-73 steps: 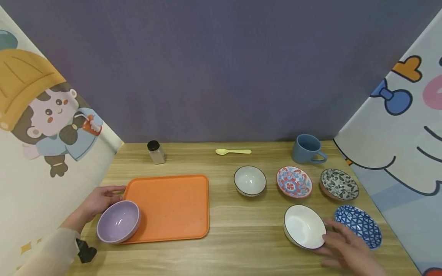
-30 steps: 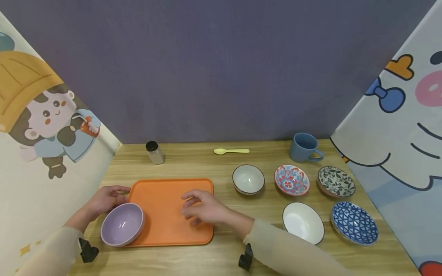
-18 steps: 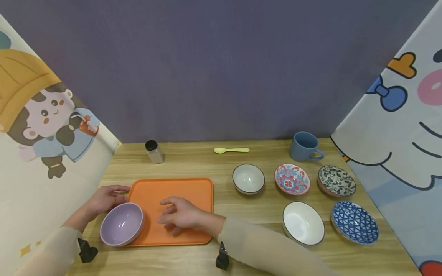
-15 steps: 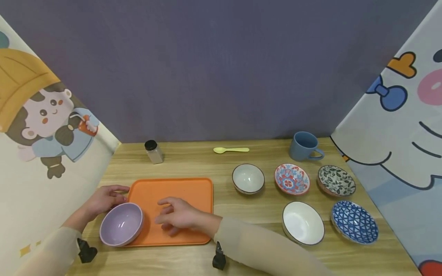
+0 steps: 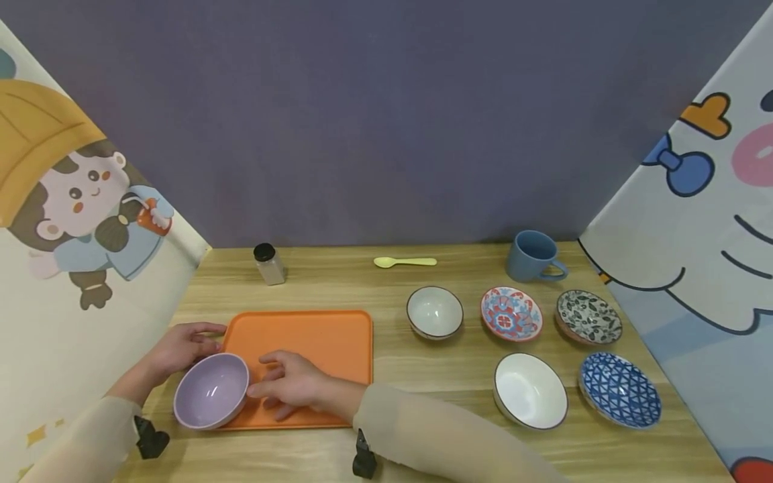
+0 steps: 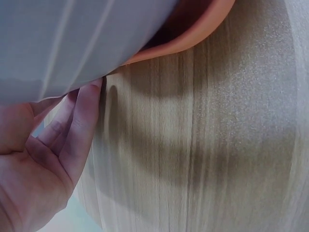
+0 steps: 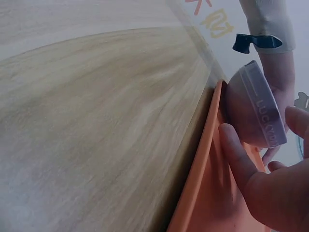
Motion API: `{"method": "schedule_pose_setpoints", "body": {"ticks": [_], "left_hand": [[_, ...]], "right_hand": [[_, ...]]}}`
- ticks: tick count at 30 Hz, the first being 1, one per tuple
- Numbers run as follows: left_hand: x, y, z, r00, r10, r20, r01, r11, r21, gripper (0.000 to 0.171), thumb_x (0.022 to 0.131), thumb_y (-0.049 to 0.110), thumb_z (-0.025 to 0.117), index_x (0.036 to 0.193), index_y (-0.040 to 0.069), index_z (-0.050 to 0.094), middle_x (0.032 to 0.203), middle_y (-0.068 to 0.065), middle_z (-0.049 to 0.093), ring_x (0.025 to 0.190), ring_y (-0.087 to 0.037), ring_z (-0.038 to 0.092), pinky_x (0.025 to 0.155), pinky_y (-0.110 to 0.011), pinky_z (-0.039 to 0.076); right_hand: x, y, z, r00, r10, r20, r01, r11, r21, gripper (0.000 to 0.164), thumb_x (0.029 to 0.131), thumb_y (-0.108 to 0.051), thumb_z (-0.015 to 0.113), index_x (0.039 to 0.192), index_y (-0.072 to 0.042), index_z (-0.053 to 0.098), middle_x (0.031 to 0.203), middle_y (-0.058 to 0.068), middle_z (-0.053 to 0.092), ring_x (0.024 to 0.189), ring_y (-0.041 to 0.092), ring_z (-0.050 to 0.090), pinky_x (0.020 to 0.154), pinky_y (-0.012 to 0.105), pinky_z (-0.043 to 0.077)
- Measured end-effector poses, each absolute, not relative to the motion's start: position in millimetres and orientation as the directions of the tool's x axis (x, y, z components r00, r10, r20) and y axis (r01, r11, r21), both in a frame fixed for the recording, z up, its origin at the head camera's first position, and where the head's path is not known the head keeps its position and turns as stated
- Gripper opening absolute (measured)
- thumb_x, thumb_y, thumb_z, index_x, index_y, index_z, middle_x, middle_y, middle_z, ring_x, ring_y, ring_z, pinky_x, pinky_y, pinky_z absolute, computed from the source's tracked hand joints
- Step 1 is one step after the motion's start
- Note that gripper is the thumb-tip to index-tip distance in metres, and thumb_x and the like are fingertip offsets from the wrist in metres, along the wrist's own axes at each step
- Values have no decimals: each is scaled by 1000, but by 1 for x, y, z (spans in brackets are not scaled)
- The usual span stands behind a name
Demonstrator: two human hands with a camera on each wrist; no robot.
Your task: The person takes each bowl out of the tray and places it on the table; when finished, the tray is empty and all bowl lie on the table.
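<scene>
A lilac bowl overlaps the front left corner of the orange tray. My left hand lies behind the bowl at the tray's left edge. In the left wrist view its fairly straight fingers reach the underside of the bowl's wall; part of that hand is hidden. My right hand hovers over the tray, fingers loosely bent and apart, holding nothing. Its thumb is close to the bowl's right side; I cannot tell whether it touches. The right wrist view shows the bowl between both hands, raised lettering on its wall.
A black-capped jar and a yellow spoon lie at the back. Rightward are a grey-white bowl, a white bowl, a red-and-blue dish, a leaf-patterned dish, a blue dish and a blue mug.
My right hand has left the white bowl on the right and crossed leftward over the tray to the lilac bowl. My left hand and the lilac bowl have barely moved.
</scene>
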State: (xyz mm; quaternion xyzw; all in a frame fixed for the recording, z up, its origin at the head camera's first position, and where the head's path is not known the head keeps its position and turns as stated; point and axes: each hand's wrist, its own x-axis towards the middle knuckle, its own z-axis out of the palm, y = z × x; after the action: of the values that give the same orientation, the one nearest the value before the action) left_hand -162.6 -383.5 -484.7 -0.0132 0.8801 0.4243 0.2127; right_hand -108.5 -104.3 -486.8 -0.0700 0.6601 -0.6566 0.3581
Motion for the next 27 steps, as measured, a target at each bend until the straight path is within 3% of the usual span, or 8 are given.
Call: {"method": "schedule_pose_setpoints", "body": {"ticks": [8, 17, 22, 27], "left_hand": [[-162, -383, -483, -906, 160, -393, -212, 632, 745, 50, 91, 9, 62, 136, -7, 47, 101, -16, 72, 83, -18, 68, 66, -33, 56], [-162, -383, -482, -903, 149, -404, -230, 626, 745, 50, 91, 9, 63, 136, -6, 47, 100, -15, 72, 80, -19, 68, 64, -33, 55], [-163, -384, -483, -904, 148, -402, -227, 629, 744, 51, 91, 10, 63, 136, -5, 48, 100, -15, 72, 81, -19, 67, 65, -33, 55], [-164, -385, -486, -904, 160, -396, -224, 613, 758, 51, 90, 11, 64, 136, -5, 48, 100, -14, 72, 81, -18, 68, 65, -33, 55]], "right_hand": [[-107, -110, -483, -753, -540, -377, 352, 154, -923, 55, 82, -14, 76, 133, -20, 56, 112, 8, 63, 75, 23, 69, 56, 46, 56], [-108, -117, -485, -732, -561, -388, 385, 130, -914, 50, 82, -12, 74, 130, -22, 59, 113, 4, 66, 81, 22, 70, 60, 48, 57], [-107, -124, -487, -726, -571, -383, 419, 73, -905, 47, 83, -12, 73, 127, -24, 60, 106, -1, 70, 83, 26, 70, 62, 51, 56], [-104, -129, -485, -739, -555, -382, 424, 57, -904, 55, 83, -7, 72, 132, -24, 57, 97, 2, 69, 78, 29, 69, 61, 52, 56]]}}
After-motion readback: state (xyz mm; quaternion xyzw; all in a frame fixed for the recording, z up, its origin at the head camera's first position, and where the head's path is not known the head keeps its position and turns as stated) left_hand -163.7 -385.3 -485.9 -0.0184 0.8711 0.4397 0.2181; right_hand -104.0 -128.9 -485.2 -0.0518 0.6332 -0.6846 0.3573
